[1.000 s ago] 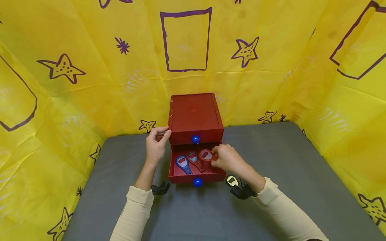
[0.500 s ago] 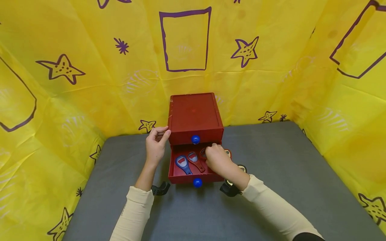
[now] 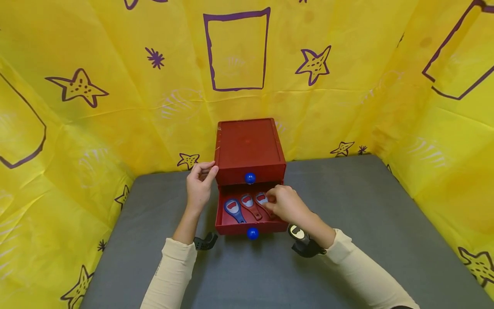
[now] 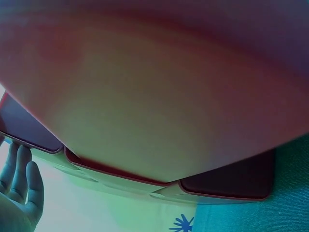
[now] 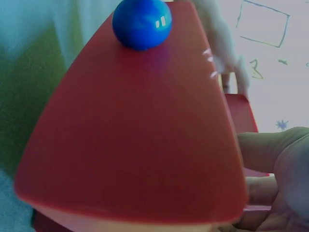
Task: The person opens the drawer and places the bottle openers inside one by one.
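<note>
The right red bottle opener (image 3: 261, 198) has swung round: a second ago its head points left, while now it points far, its partly hidden handle angled to the near right. That sets it nearly side by side with the middle red bottle opener (image 3: 252, 209) and the blue bottle opener (image 3: 233, 210), so the three seem to form a row in the pulled-out lower drawer (image 3: 230, 230). The right hand (image 3: 290, 206) touches that opener from its right side, thumb and fingers apart around it; whether they pinch it I cannot tell. The left hand (image 3: 199, 184) has not moved, its fingertips and thumb close together against the left front edge of the red cabinet (image 3: 248, 143)

Just beside the drawer's near right corner, a black bottle opener (image 3: 297, 232) with a pale face lies on the grey table (image 3: 247, 274), partly hidden by the right wrist gear (image 3: 306, 248). The shut upper drawer (image 3: 231, 177) overhangs the far end, and the right hand blocks the drawer's right end
</note>
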`<state>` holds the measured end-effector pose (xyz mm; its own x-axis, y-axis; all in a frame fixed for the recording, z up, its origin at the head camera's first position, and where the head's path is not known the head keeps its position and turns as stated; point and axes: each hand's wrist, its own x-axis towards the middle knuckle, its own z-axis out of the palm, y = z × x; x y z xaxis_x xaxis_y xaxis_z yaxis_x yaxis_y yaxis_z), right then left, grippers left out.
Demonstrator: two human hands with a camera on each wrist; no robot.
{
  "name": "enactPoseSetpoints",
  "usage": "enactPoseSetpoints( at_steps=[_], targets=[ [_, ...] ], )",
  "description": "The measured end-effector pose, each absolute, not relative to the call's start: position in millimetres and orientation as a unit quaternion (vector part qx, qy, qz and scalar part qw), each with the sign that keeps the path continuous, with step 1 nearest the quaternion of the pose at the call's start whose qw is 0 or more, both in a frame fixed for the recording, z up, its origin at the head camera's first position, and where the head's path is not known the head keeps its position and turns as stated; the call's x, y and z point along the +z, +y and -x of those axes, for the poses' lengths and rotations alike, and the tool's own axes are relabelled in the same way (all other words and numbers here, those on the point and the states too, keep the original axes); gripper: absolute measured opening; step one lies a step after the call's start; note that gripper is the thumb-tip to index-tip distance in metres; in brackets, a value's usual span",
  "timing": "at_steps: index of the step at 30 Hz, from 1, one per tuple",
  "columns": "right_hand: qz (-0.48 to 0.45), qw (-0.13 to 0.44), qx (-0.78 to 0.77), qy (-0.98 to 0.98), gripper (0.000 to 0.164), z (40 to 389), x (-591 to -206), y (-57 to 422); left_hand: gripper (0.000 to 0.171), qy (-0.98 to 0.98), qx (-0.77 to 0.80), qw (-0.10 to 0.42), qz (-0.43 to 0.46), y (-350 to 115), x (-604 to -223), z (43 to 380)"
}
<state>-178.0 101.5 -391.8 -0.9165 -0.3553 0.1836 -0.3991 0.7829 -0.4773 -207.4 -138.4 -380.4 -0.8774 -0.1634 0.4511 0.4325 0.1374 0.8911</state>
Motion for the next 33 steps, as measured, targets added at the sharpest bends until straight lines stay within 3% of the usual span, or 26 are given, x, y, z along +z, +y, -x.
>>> enactPoseSetpoints(
  at_steps=[12,19,33],
  targets=[
    [-0.216,0.013,0.393,-0.894,0.019,159.7,-391.1,122.7,0.024,-0.711,-0.656,0.234,0.098,-138.7,-384.3,208.9],
    [-0.228,-0.017,0.415,-0.880,0.022,148.3,-393.6,130.5,0.024,-0.710,-0.657,0.237,0.088,-144.8,-405.5,225.2],
    [-0.280,-0.044,0.477,-0.832,0.020,124.6,-397.5,130.4,0.024,-0.706,-0.660,0.243,0.090,-144.0,-406.7,225.3]
  ],
)
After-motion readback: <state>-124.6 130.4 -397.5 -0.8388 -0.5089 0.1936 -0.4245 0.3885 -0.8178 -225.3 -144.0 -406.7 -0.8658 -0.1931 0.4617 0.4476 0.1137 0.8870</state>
